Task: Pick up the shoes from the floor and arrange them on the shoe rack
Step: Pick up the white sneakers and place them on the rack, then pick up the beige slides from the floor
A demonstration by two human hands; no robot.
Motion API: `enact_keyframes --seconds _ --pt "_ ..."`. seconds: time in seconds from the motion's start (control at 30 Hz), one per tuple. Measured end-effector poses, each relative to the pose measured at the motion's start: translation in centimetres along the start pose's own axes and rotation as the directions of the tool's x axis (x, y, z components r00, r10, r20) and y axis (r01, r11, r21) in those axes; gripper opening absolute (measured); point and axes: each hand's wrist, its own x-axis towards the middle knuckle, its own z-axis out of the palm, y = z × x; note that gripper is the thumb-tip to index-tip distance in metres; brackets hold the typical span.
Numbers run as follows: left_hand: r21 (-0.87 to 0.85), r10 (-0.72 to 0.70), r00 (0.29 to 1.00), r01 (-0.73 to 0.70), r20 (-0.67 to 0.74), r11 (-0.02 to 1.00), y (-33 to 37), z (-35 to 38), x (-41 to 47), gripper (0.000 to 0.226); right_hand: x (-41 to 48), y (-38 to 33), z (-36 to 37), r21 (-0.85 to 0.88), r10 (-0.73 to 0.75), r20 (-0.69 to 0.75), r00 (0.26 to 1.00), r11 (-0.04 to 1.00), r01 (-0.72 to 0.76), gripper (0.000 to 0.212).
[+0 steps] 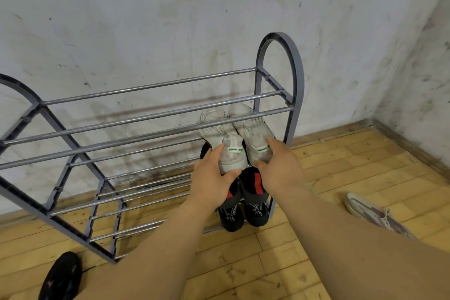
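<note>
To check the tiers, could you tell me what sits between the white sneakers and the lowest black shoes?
The head view shows a black-and-red pair sitting between the white sneakers and the lowest black shoes.

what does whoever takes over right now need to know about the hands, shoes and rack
Left hand grips the left white mesh sneaker by its heel; right hand grips the right white mesh sneaker likewise. Both lie on the grey metal-bar shoe rack, second tier, right end.
Done: black-and-red shoes and black lettered shoes on the tiers below.
Left: black shoe and white-and-maroon sneaker on the wooden floor.
</note>
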Motion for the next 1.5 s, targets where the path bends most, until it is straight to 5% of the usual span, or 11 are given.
enact_keyframes --seconds 0.67,0.83,0.97,1.2,1.5 --pt "0.205 -0.077 0.997 0.074 0.009 0.976 1.7 0.2 -0.8 0.091 -2.0 0.8 -3.7 -0.063 0.019 0.172 0.985 0.998 -0.008 0.055" --pt "0.307 -0.017 1.000 0.023 -0.022 0.952 5.2 -0.7 -5.3 0.084 -2.3 4.4 -7.3 -0.264 0.287 0.292 0.912 0.941 -0.212 0.077" --pt "0.291 0.099 0.980 -0.147 0.172 0.945 7.3 0.5 -8.3 0.080 -2.5 7.2 -10.3 -0.317 0.459 0.380 0.803 0.880 -0.354 0.094" --pt "0.249 0.076 0.836 -0.248 0.544 0.936 7.8 5.6 -9.2 0.082 -2.1 14.6 -13.7 -0.592 0.580 0.402 0.709 0.755 -0.282 0.103" --pt "0.255 0.004 0.776 -0.213 0.631 0.943 4.4 16.1 -6.5 0.078 -3.0 28.4 -3.9 -0.543 0.645 0.354 0.677 0.731 -0.413 0.117"
